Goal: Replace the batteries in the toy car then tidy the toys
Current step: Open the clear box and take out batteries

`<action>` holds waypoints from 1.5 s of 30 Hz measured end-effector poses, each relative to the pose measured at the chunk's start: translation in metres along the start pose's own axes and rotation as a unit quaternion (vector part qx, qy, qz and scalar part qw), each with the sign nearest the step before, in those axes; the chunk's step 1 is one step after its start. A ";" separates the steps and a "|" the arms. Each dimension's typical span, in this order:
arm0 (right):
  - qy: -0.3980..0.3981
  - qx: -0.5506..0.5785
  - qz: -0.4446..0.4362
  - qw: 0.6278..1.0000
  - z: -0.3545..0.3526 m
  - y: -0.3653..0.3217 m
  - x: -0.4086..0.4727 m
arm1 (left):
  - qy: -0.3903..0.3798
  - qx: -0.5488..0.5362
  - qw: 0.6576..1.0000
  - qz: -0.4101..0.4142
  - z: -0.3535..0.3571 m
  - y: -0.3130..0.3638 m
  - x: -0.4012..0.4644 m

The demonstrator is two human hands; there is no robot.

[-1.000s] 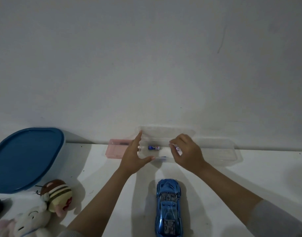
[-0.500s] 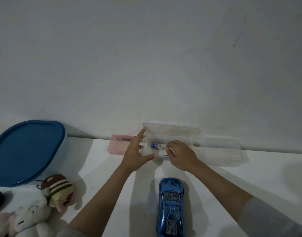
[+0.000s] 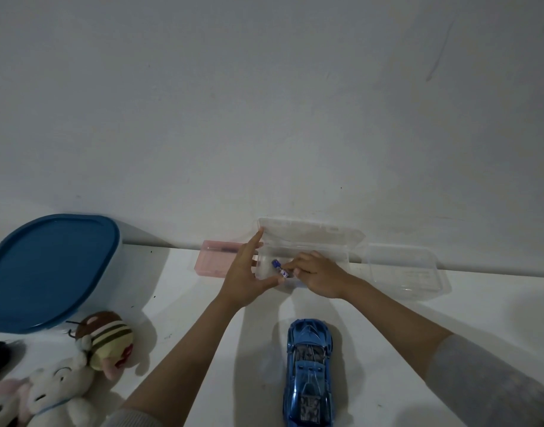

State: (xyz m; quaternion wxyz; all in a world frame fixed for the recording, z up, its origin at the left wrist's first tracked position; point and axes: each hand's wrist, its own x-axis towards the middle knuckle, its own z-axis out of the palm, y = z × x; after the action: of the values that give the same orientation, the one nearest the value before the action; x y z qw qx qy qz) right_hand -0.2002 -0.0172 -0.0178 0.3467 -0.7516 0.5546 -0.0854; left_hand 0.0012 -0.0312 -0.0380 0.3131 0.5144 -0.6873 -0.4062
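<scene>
A blue toy car [image 3: 309, 372] lies on the white table near me, nose pointing to the wall. Behind it stands a clear plastic box [image 3: 310, 241] with its lid tipped back against the wall. My left hand [image 3: 249, 275] holds the box's left end, thumb on the front wall and fingers along the side. My right hand [image 3: 318, 277] is inside the box and pinches a blue and white battery [image 3: 280, 268] with its fingertips.
A second clear box [image 3: 406, 271] stands to the right and a pink box [image 3: 213, 260] to the left, both against the wall. A big tub with a blue lid [image 3: 45, 269] is at far left. Plush toys [image 3: 79, 362] lie at the front left.
My right hand has moved left and down into the clear box and now pinches the battery lying there. My left hand has kept its hold on the box's left end.
</scene>
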 end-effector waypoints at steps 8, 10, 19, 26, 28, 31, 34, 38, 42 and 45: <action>-0.018 -0.049 -0.013 0.999 0.002 0.000 -0.004 | 0.001 0.008 1.000 0.002 0.000 0.000 -0.001; -0.011 -0.045 -0.012 0.999 0.001 0.000 -0.004 | 0.000 0.011 1.000 0.002 0.000 0.000 0.000; -0.017 -0.075 0.023 0.997 0.002 -0.003 -0.010 | -0.003 0.015 1.000 0.000 -0.001 -0.001 0.000; -0.083 0.042 0.057 0.994 -0.002 -0.014 -0.007 | -0.001 0.028 1.000 0.011 -0.001 0.000 0.000; -0.084 0.078 0.072 0.991 -0.004 -0.013 -0.006 | 0.001 0.028 1.000 0.012 -0.001 0.001 0.000; -0.094 0.106 0.069 0.987 -0.006 -0.013 -0.003 | 0.003 0.030 0.999 0.015 0.000 0.001 0.000; -0.105 0.080 0.065 0.989 -0.006 -0.018 0.001 | 0.003 0.032 0.999 0.015 0.000 0.001 0.000; -0.089 0.021 0.093 0.991 0.001 -0.017 0.007 | 0.008 0.028 0.999 0.017 0.000 0.001 -0.001; -0.063 0.008 0.061 0.996 0.003 -0.018 0.002 | 0.005 0.026 1.000 0.013 0.000 0.001 -0.001; -0.033 0.004 0.045 0.998 0.007 -0.014 0.000 | 0.002 0.030 0.999 0.012 -0.001 0.000 -0.001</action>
State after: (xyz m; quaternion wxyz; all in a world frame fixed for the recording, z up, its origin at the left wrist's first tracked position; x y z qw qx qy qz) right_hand -0.1856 -0.0123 -0.0143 0.3713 -0.7271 0.5756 -0.0465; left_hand 0.0024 -0.0305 -0.0374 0.3037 0.5159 -0.7050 -0.3802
